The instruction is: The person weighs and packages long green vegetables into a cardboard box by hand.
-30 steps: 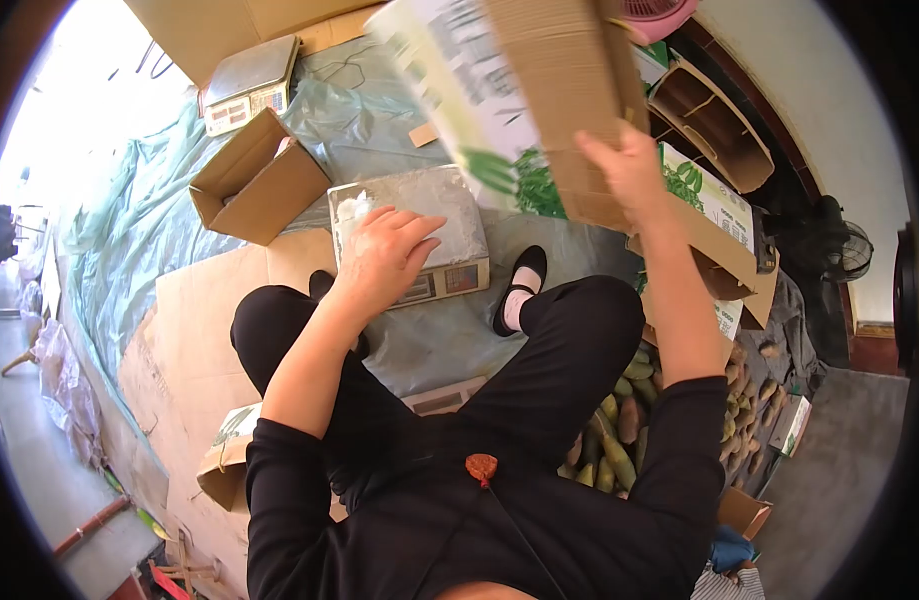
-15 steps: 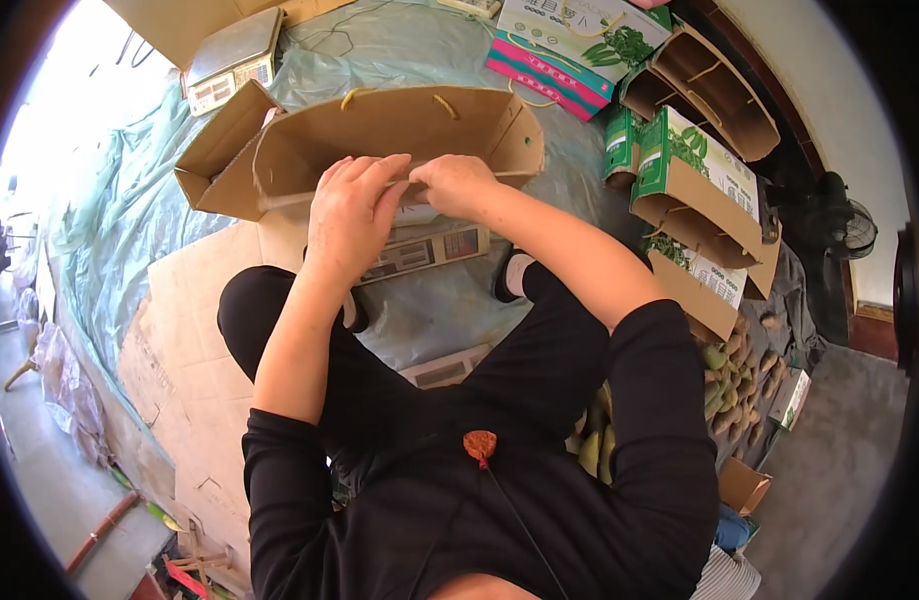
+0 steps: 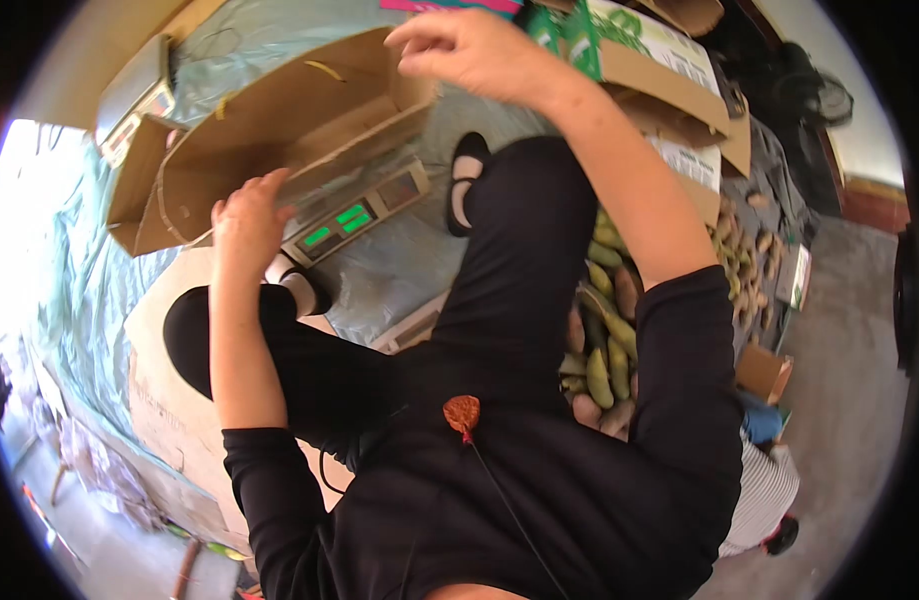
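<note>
An open cardboard box (image 3: pixel 289 115) with yellow cord handles rests on a digital scale (image 3: pixel 354 222), whose display glows green. At the near side of the box, my left hand (image 3: pixel 247 222) has its fingers apart and holds nothing. Beyond the box's right end my right hand (image 3: pixel 464 50) is raised, fingers spread and slightly bent, with nothing in it. Whether the left fingertips touch the box edge is hard to tell.
Several green and white cartons (image 3: pixel 659 75) stand at the upper right. Long green vegetables (image 3: pixel 609 350) and brown tubers (image 3: pixel 754 270) lie on the right. A second scale (image 3: pixel 137 95) sits at the upper left, and a black fan (image 3: pixel 814 100) at the far right.
My hands have moved apart from close together at the box, the right one up and to the right, the left one down and to the left. The view has shifted, and the scale's lit display now shows.
</note>
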Tool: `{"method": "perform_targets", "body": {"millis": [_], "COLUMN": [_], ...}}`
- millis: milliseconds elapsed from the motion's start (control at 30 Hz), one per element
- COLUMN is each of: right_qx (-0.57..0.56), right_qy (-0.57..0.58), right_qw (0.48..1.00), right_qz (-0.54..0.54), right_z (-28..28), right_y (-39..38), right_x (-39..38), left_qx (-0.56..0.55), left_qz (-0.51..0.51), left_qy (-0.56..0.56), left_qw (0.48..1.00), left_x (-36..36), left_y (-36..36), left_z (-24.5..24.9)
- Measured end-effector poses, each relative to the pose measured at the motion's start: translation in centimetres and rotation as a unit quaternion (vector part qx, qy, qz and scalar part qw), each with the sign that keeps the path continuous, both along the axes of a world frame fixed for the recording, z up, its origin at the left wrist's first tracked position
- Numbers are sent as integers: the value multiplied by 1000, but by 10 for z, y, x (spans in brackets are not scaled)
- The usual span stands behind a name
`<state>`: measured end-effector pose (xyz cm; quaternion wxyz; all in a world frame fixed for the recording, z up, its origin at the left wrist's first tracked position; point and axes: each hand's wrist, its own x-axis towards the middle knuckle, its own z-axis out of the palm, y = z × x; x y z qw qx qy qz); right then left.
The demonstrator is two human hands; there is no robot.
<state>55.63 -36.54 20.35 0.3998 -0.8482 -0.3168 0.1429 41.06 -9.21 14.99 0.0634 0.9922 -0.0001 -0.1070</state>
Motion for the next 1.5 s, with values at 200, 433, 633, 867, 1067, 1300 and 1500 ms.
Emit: {"method": "perform_targets", "body": {"millis": [200,433,633,867,1067,1300,1500], "right_qx": [-59,-169,-337,-465,-483,-488,-386], "right_qy": [39,174,210,325,360,380,414], "right_qw": [986,934,884,780,762,754,747], "right_qz": [-148,-262,-249,-265,-237,-219,-349], "right_z": [-61,-203,-318,-342,-351,-342,-379], "right_y": [-135,-220,-263,-267,-254,-250,-264], "right_x": [-25,-125,-240,-332,-348,-376,-383], "left_qx": [3,-3,-62,-93,-88,-115,-131], "left_qz": [41,48,12,37,60,39,29], "left_qy": [-5,-3,-10,-3,7,-22,-28], "left_qw": [999,999,998,995,994,992,991], "left_x": [9,14,12,8,7,4,0], "left_y": [1,-3,1,-6,-9,-6,-5], "left_z": [-16,-21,-38,-29,-28,-32,-31]}}
